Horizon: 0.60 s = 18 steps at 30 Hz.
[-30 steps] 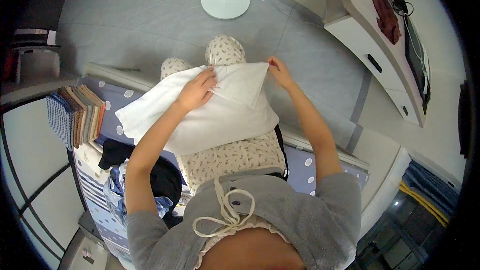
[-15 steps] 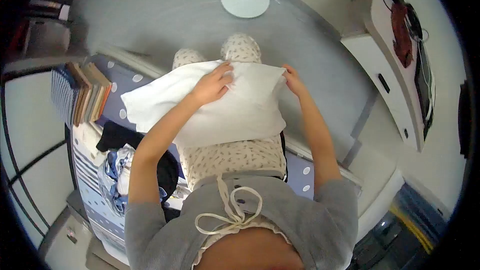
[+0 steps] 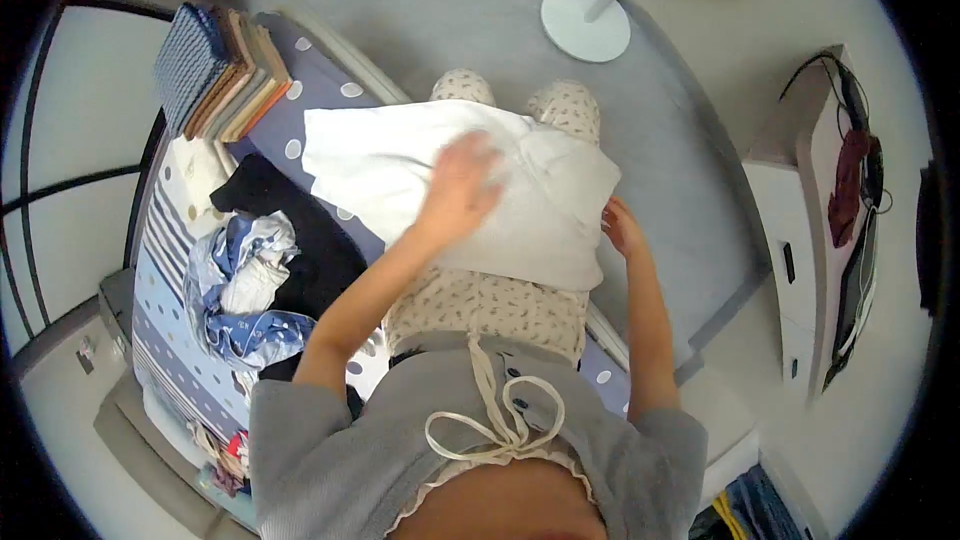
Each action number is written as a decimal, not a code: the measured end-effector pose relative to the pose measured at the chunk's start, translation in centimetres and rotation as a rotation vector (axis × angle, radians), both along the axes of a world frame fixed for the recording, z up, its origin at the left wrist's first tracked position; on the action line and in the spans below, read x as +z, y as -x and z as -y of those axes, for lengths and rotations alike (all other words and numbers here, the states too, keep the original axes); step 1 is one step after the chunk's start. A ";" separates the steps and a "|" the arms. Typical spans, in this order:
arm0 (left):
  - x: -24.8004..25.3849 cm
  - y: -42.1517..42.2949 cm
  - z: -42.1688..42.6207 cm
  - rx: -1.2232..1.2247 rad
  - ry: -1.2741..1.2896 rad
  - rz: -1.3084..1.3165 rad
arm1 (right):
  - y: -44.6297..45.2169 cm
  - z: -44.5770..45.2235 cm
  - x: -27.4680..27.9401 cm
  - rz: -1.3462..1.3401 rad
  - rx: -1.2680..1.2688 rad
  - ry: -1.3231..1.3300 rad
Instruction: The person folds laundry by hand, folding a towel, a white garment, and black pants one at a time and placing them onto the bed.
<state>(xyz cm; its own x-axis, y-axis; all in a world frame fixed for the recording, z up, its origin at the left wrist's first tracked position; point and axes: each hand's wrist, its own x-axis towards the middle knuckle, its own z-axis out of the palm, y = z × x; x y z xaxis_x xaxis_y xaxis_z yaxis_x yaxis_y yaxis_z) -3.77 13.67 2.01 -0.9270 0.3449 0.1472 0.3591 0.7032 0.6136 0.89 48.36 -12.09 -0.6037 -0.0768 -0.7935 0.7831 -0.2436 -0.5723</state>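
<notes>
A white cloth garment (image 3: 400,145) lies spread across my lap, its narrower part reaching left over the bed edge. My left hand (image 3: 463,188) is over the middle of it, blurred, with fingers stretched out and thumb apart; nothing shows in its grasp. Beside the garment's right edge is my right hand (image 3: 624,228), fingers loosely bent and apart, their tips at the fabric. Whether those tips press on it is hard to see. Under the garment are my patterned trousers (image 3: 480,305), with both knees showing past its far edge.
On the bed at left stand a stack of folded cloths (image 3: 225,75), a black garment (image 3: 320,250) and a crumpled blue-and-white garment (image 3: 245,290). A white round stand base (image 3: 585,22) is on the grey floor ahead. A white drawer cabinet (image 3: 790,250) holds cables at right.
The view has turned, so things sit differently in it. My right hand has left the garment's far right corner and come nearer along its side. My left hand is moving over the cloth.
</notes>
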 end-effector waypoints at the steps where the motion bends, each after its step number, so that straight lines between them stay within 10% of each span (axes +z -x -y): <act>1: 0.3 -0.2 2.3 0.169 -0.027 -0.048 | -0.2 0.3 0.1 0.004 -0.079 -0.033; 6: -10.2 -5.5 19.0 1.196 -0.139 0.087 | -1.3 -0.2 -2.9 -0.028 -0.294 -0.132; 11: -7.8 -3.8 21.2 1.040 0.056 0.343 | 0.3 -0.3 -3.6 -0.107 -0.246 -0.120; 18: -6.5 -4.8 22.3 1.164 -0.569 0.625 | -0.1 -0.6 -5.6 -0.050 -0.145 -0.030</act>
